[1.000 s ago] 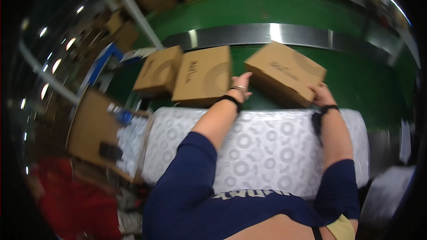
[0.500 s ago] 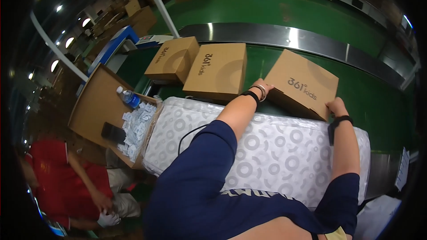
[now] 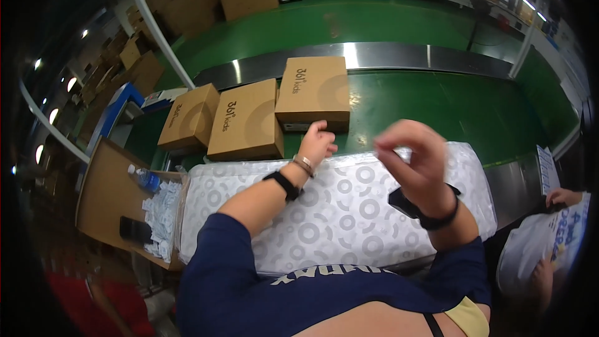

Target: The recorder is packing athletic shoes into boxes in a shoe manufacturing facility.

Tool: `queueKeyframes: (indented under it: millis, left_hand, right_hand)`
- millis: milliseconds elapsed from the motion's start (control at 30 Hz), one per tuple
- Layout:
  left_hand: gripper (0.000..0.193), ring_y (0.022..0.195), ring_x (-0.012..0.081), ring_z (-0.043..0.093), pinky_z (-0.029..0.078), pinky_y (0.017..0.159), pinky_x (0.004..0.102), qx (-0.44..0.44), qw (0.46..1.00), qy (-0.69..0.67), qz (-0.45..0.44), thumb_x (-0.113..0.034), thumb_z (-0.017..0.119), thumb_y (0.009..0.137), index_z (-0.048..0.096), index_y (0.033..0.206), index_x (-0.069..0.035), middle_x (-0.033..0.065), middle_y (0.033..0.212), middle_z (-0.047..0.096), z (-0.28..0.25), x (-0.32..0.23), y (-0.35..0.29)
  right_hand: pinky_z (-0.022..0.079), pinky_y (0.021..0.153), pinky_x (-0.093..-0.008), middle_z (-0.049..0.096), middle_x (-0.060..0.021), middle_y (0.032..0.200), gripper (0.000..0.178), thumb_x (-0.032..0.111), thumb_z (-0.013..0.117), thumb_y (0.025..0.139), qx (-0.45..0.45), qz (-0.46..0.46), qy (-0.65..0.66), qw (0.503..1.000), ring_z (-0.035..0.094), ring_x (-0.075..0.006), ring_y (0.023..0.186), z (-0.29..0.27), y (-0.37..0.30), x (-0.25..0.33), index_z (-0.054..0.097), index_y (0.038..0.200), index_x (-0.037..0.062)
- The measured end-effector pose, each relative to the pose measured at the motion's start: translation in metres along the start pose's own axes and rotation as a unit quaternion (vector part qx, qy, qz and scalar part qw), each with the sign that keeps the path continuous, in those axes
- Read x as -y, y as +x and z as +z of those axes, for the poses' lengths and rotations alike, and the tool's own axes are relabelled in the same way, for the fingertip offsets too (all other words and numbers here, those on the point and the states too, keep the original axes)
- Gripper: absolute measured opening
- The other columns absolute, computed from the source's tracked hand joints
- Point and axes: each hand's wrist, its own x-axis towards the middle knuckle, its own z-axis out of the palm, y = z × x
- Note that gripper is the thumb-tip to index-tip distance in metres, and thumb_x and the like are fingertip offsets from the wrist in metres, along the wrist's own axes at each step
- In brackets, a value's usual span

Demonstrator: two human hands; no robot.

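Note:
Three brown cardboard boxes stand in a slanting row on the green conveyor belt: a left box (image 3: 189, 118), a middle box (image 3: 246, 122) and a right box (image 3: 313, 87). Just in front of the right box's near side is my left hand (image 3: 317, 143), its fingers loosely bent and apart, with nothing in it. Farther right, my right hand (image 3: 417, 150) is raised above a white-and-grey patterned, film-covered pad (image 3: 355, 212). Its fingers curve round to the thumb tip, and nothing shows between them.
At the left an open carton (image 3: 103, 206) holds small white packets (image 3: 163, 215), a water bottle (image 3: 145, 178) and a dark phone-like object (image 3: 135, 229). A metal rail (image 3: 387, 56) edges the belt's far side. Another person's hand (image 3: 563, 197) is at far right, a red-clothed person lower left.
The right box has been set straight beside the middle one, and both my hands have let go of it. My right hand has drawn back over the pad. The view has shifted rightward.

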Motion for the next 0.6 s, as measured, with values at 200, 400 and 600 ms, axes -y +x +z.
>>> queueKeyframes:
  millis: [200, 400, 600]
  left_hand:
    - [0.025, 0.068, 0.0151, 0.059, 0.047, 0.058, 0.0236, 0.082, 0.992, -0.062, -0.079, -0.006, 0.052, 0.079, 0.049, 0.104, -0.003, 0.0089, 0.086, 0.059, 0.009, 0.004, -0.066]
    - [0.018, 0.074, 0.0129, 0.057, 0.046, 0.067, 0.0233, 0.153, 0.979, -0.045, 0.125, -0.002, 0.051, 0.08, 0.052, 0.099, 0.0, 0.007, 0.083, 0.059, 0.024, -0.057, -0.117]
    - [0.02, 0.079, 0.0151, 0.057, 0.045, 0.075, 0.0271, 0.251, 0.917, 0.002, 0.309, -0.001, 0.052, 0.078, 0.053, 0.098, 0.002, 0.0095, 0.083, 0.059, 0.031, -0.114, -0.16]
  right_hand:
    - [0.041, 0.057, -0.0311, 0.053, -0.0068, 0.068, 0.009, 0.013, 0.058, 0.077, -0.125, -0.102, -0.127, 0.979, 0.05, -0.0201, 0.061, -0.044, -0.014, 0.091, 0.055, 0.074, 0.0044]
    - [0.041, 0.06, -0.0312, 0.054, -0.0062, 0.07, 0.009, 0.013, 0.057, 0.078, -0.172, -0.101, -0.154, 0.968, 0.051, -0.0194, 0.064, -0.062, -0.031, 0.124, 0.056, 0.075, 0.0048]
    - [0.041, 0.063, -0.0312, 0.055, -0.0056, 0.071, 0.008, 0.013, 0.056, 0.079, -0.212, -0.129, -0.179, 0.952, 0.052, -0.0187, 0.066, -0.072, -0.034, 0.152, 0.056, 0.076, 0.0052]
